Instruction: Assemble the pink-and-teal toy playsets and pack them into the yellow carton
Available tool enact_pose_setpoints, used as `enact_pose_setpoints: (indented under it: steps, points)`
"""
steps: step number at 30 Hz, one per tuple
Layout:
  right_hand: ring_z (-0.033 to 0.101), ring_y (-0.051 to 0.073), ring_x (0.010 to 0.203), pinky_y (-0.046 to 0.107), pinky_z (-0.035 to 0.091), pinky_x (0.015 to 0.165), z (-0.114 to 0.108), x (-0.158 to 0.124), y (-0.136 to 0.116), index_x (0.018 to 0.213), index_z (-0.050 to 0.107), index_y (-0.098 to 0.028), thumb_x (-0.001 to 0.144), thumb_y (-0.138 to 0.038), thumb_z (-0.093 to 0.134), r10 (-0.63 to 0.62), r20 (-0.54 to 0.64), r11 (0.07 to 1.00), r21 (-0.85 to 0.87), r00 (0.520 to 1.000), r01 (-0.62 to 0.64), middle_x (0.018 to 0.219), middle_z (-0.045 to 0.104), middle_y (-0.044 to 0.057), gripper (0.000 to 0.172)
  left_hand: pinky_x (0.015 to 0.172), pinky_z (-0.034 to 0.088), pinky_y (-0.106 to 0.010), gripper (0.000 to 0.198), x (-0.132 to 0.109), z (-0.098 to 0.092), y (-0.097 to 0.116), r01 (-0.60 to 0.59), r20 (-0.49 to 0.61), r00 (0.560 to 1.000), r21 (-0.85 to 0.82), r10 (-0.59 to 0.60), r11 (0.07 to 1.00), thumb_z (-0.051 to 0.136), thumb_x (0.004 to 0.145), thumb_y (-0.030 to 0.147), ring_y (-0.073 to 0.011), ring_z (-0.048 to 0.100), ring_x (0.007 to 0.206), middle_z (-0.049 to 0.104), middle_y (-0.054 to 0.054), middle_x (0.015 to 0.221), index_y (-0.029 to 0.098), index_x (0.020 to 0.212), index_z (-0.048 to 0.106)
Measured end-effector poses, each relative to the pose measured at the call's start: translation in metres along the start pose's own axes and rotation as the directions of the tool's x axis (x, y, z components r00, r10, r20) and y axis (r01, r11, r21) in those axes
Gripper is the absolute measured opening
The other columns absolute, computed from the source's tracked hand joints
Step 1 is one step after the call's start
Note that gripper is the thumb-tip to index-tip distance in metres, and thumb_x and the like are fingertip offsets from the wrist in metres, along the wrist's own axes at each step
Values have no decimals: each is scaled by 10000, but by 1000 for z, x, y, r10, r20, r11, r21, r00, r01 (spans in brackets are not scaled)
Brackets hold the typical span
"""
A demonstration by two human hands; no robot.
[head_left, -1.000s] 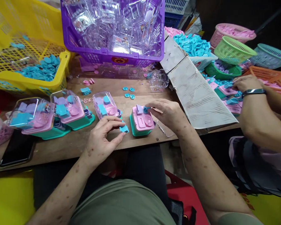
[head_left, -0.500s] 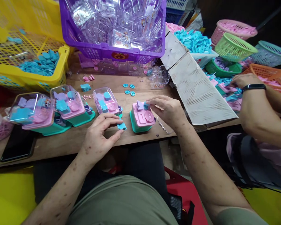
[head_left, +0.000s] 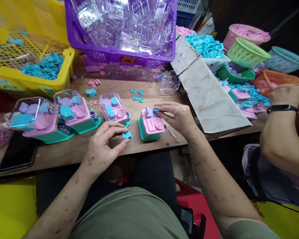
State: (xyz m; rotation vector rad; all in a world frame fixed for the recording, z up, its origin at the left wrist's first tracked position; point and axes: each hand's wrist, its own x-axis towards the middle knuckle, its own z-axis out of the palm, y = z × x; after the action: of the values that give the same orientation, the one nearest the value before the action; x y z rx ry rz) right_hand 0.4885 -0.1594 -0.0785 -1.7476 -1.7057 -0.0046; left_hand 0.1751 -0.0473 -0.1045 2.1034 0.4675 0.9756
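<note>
My left hand (head_left: 103, 144) pinches a small blue plastic piece (head_left: 127, 134) between thumb and fingers, just above the table's front edge. In front of me stands a toy box (head_left: 151, 125) with a pink top and a green base; a round pink dish and a lilac piece (head_left: 149, 111) sit on that top. At its back right corner, the fingertips of my right hand (head_left: 176, 116) close on a blue plastic part (head_left: 154, 111), which they partly cover. To the left are three similar toy boxes under clear covers, the nearest a smaller-looking covered box (head_left: 114, 108).
A purple crate (head_left: 119, 54) of clear covers and a yellow basket (head_left: 64, 69) stand behind. Four-spoked blue discs (head_left: 136, 98) lie on the table. A cardboard divider (head_left: 209, 93) rises on the right; past it are a co-worker's arm (head_left: 281, 122) and colourful baskets. A phone (head_left: 17, 151) lies left.
My left hand has drawn slightly left with its blue piece. My right hand stays at the box's corner. The co-worker's hand has moved right, away from the parts beyond the divider.
</note>
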Motion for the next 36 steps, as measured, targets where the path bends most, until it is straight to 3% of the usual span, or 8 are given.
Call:
enact_pose_setpoints:
  steps: [4, 12, 20, 24, 27, 30, 33, 36]
  points:
    - [814, 249, 1283, 441, 648, 1183, -3, -4, 3, 1311, 863, -302, 1101, -223, 724, -70, 29, 997, 23, 997, 69, 1393, 844, 26, 264, 1035, 659, -353, 195, -3, 0, -4, 14, -1, 1000, 1, -14, 1000, 843, 999, 202, -212, 757, 1174, 762, -56, 1245, 241, 1189, 826]
    - [840, 244, 1205, 427, 699, 1092, -8, -3, 12, 1272, 871, -323, 1101, -305, 779, -179, 9, 981, 77, 984, 178, 1338, 861, 23, 195, 1062, 654, -344, 190, -3, 0, -2, 2, 2, 1000, 4, -2, 1000, 844, 1008, 195, -202, 750, 1188, 759, -45, 1238, 236, 1192, 819]
    - [831, 274, 1245, 493, 690, 1124, 0, -5, 17, 1228, 883, -319, 1086, -377, 784, -78, 49, 972, 227, 996, 65, 1361, 855, 38, 183, 1051, 662, -355, 199, -3, 0, -1, 25, 15, 1000, 12, -25, 1000, 847, 1003, 180, -202, 755, 1171, 764, -46, 1238, 239, 1192, 822]
    - [831, 276, 1227, 468, 747, 999, 12, -11, 16, 1155, 894, -295, 1075, -547, 794, 65, 50, 897, 435, 997, -80, 1369, 849, 75, 283, 1143, 642, -416, 198, -2, 5, 0, 17, -3, 1000, -14, -17, 1000, 860, 997, 197, -236, 751, 1280, 776, -62, 1324, 241, 1187, 825]
    - [812, 298, 1265, 493, 755, 984, 15, -13, 13, 1141, 890, -282, 1050, -656, 791, 134, 65, 859, 490, 989, -149, 1406, 831, 94, 398, 1172, 642, -412, 209, 3, 13, 1, 42, -4, 999, -136, -43, 990, 860, 998, 202, -258, 727, 1401, 764, -78, 1448, 244, 1199, 818]
    - [800, 310, 1276, 535, 731, 1037, 14, -14, 7, 1159, 870, -287, 1072, -675, 753, 127, 52, 884, 447, 991, -137, 1398, 828, 94, 414, 1171, 651, -380, 392, 14, 25, 4, 37, 24, 999, -318, -31, 947, 887, 975, 199, -234, 764, 1366, 785, -73, 1430, 257, 1339, 751]
    - [715, 329, 1429, 586, 640, 1184, 18, -20, 0, 1332, 814, -316, 1134, -739, 601, 114, 36, 891, 437, 993, -119, 1506, 770, 95, 513, 1235, 617, -404, 487, 29, 34, 8, 4, 47, 999, -406, 16, 914, 888, 972, 196, -235, 760, 1390, 785, -88, 1455, 249, 1415, 693]
    - [629, 326, 1541, 608, 535, 1296, 34, -32, -6, 1567, 667, -368, 1136, -853, 418, 225, -29, 806, 567, 974, -170, 1690, 636, 76, 695, 1257, 597, -454, 285, 44, 38, 10, -15, 71, 997, -350, 42, 936, 828, 1028, 239, -273, 725, 1451, 774, -126, 1491, 220, 1298, 740]
